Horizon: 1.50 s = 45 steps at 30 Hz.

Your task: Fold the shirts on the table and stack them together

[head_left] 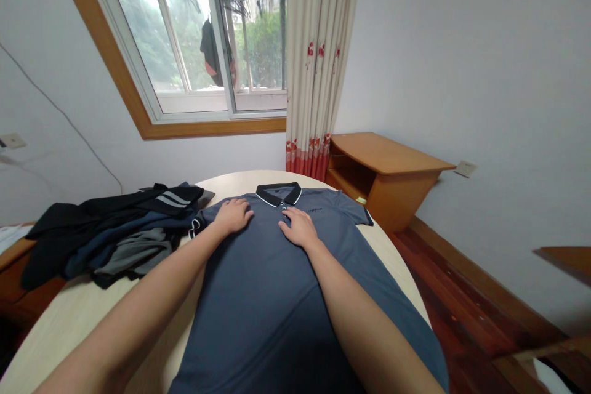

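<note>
One grey-blue polo shirt [272, 295] is the reference item; I give every position below relative to it. It lies front side up and spread flat on a round pale table [83, 314], covering the tabletop from the near edge almost to the far edge. Its black collar [278, 193] with white edging points away from me. The buttoned placket runs down from the collar along the shirt's middle line.

Both hands rest palm down on the shirt's upper chest. My left hand [233, 215] lies below and to the left of the collar, near the shoulder seam. Its fingers are straight, close together and flat on the fabric, gripping nothing. My right hand [300, 228] lies just right of the placket, directly below the collar. Its fingers are likewise extended and pressed flat, with nothing held. The hands are near each other but apart, with the placket between them. My right forearm crosses the shirt's body, and my left forearm runs along its left edge.

Left of the shirt, a pile of dark clothes [115, 234] lies on the same table and reaches the sleeve on that side. Beyond the right sleeve, off the table, stands a wooden cabinet [383, 172]. Behind the collar hangs a cream curtain [318, 61] with red flowers, and a window [198, 31] sits left of that curtain.
</note>
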Motion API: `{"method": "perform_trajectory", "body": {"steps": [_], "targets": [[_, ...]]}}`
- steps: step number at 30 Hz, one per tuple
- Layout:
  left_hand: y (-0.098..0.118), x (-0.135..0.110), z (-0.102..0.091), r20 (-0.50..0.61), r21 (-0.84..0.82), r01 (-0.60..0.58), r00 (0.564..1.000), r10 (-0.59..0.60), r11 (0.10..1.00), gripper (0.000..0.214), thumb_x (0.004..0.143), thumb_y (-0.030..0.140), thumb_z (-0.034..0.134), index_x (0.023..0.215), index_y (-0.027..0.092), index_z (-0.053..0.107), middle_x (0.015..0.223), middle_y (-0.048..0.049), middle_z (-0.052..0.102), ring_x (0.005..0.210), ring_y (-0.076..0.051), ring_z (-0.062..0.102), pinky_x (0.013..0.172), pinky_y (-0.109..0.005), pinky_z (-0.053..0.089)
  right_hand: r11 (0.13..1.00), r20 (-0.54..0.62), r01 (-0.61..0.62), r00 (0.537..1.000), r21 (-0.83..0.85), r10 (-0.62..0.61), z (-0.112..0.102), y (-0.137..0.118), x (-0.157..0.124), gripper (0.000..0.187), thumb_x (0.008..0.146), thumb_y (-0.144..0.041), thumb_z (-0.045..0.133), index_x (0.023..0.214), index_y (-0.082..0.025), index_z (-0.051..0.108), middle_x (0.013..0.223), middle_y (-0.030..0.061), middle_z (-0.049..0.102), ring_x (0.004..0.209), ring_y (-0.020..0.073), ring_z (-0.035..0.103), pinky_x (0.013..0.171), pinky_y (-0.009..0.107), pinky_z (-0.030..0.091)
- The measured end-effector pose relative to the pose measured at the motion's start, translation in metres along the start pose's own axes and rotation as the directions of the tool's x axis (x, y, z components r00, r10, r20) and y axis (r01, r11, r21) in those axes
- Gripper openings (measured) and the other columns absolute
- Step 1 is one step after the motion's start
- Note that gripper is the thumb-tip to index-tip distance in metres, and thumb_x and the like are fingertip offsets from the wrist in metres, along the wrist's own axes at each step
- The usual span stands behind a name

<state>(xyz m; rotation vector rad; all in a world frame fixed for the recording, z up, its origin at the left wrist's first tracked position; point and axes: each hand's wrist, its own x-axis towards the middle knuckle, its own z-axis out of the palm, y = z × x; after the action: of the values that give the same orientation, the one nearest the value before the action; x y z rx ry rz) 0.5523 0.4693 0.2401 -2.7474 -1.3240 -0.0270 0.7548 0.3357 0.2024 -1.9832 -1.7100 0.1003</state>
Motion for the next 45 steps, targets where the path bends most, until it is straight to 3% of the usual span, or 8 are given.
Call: {"method": "perform_trajectory", "body": {"steps": [3, 6, 13, 16, 22, 30, 38, 45], "targets": [[0.011, 0.008, 0.022, 0.042, -0.058, -0.001, 0.999, 0.003, 0.998, 0.065, 0.098, 0.061, 0.024, 0.152, 0.027, 0.04, 0.163, -0.0055, 0.029, 0.148, -0.033, 0.028, 0.114, -0.059, 0.029, 1.0, 0.003, 0.006, 1.0, 0.002, -0.006, 0.0, 0.001, 0.0, 0.047, 0.093, -0.038, 0.056, 0.134, -0.017, 0.061, 0.147, 0.0115, 0.054, 0.139, 0.025, 0.045, 0.117, 0.042, 0.029], [-0.005, 0.016, 0.036, 0.068, -0.112, 0.089, 0.994, -0.082, 0.99, 0.073, 0.096, 0.068, 0.017, 0.157, 0.03, 0.03, 0.166, -0.004, 0.019, 0.151, -0.036, 0.017, 0.112, -0.07, 0.021, 1.0, 0.004, -0.007, 1.0, 0.009, 0.007, 0.001, 0.002, 0.0, 0.046, 0.093, -0.039, 0.056, 0.134, -0.019, 0.062, 0.147, 0.0104, 0.053, 0.139, 0.0246, 0.045, 0.118, 0.044, 0.028], [-0.053, 0.028, 0.036, 0.124, -0.109, 0.306, 0.948, -0.292, 0.946, 0.078, 0.094, 0.069, 0.015, 0.159, 0.027, 0.026, 0.167, -0.0043, 0.015, 0.152, -0.038, 0.011, 0.115, -0.07, 0.014, 0.998, 0.021, -0.053, 0.998, 0.018, 0.053, 0.003, 0.002, 0.002, 0.047, 0.093, -0.042, 0.055, 0.135, -0.022, 0.06, 0.15, 0.008, 0.051, 0.142, 0.0244, 0.04, 0.12, 0.048, 0.022], [-0.039, 0.031, 0.029, 0.132, -0.076, 0.324, 0.941, -0.313, 0.943, 0.073, 0.097, 0.061, 0.016, 0.159, 0.024, 0.025, 0.167, -0.0072, 0.012, 0.152, -0.041, 0.009, 0.114, -0.072, 0.013, 0.998, 0.027, -0.064, 0.998, 0.015, 0.064, 0.003, 0.001, 0.002, 0.048, 0.094, -0.042, 0.054, 0.137, -0.021, 0.059, 0.151, 0.0086, 0.05, 0.143, 0.0238, 0.039, 0.12, 0.047, 0.021], [0.016, 0.039, 0.037, 0.066, -0.121, 0.067, 0.996, -0.059, 0.99, 0.066, 0.098, 0.06, 0.014, 0.158, 0.034, 0.024, 0.167, 0.0022, 0.014, 0.153, -0.032, 0.01, 0.116, -0.068, 0.015, 0.998, 0.029, -0.064, 0.998, 0.002, 0.064, 0.001, -0.002, 0.001, 0.049, 0.094, -0.042, 0.054, 0.138, -0.021, 0.058, 0.151, 0.0073, 0.049, 0.143, 0.0236, 0.039, 0.12, 0.046, 0.021], [-0.014, 0.044, 0.034, 0.128, -0.118, 0.232, 0.968, -0.217, 0.966, 0.076, 0.094, 0.068, 0.013, 0.159, 0.03, 0.023, 0.167, -0.0006, 0.013, 0.153, -0.034, 0.009, 0.118, -0.066, 0.011, 0.998, 0.042, -0.056, 0.998, 0.012, 0.056, 0.0, -0.001, 0.002, 0.05, 0.095, -0.042, 0.053, 0.139, -0.019, 0.057, 0.153, 0.0077, 0.048, 0.144, 0.0243, 0.038, 0.121, 0.046, 0.02], [-0.009, -0.02, 0.02, 0.075, -0.104, 0.17, 0.984, -0.162, 0.98, 0.069, 0.099, 0.056, 0.016, 0.16, 0.023, 0.022, 0.167, -0.0043, 0.011, 0.154, -0.031, 0.007, 0.119, -0.063, 0.013, 0.998, 0.044, -0.061, 0.997, 0.013, 0.06, -0.001, -0.003, 0.001, 0.049, 0.094, -0.043, 0.053, 0.138, -0.022, 0.058, 0.152, 0.0076, 0.048, 0.144, 0.0234, 0.037, 0.12, 0.046, 0.021], [-0.042, -0.088, 0.029, 0.069, -0.134, 0.254, 0.967, -0.246, 0.958, 0.072, 0.097, 0.063, 0.023, 0.156, 0.023, 0.033, 0.166, -0.004, 0.019, 0.15, -0.033, 0.023, 0.113, -0.053, 0.035, 0.997, 0.062, -0.065, 0.996, -0.034, 0.067, 0.002, -0.001, 0.0, 0.052, 0.096, -0.045, 0.05, 0.142, -0.021, 0.053, 0.154, 0.0092, 0.046, 0.145, 0.0239, 0.035, 0.121, 0.047, 0.019]]}}
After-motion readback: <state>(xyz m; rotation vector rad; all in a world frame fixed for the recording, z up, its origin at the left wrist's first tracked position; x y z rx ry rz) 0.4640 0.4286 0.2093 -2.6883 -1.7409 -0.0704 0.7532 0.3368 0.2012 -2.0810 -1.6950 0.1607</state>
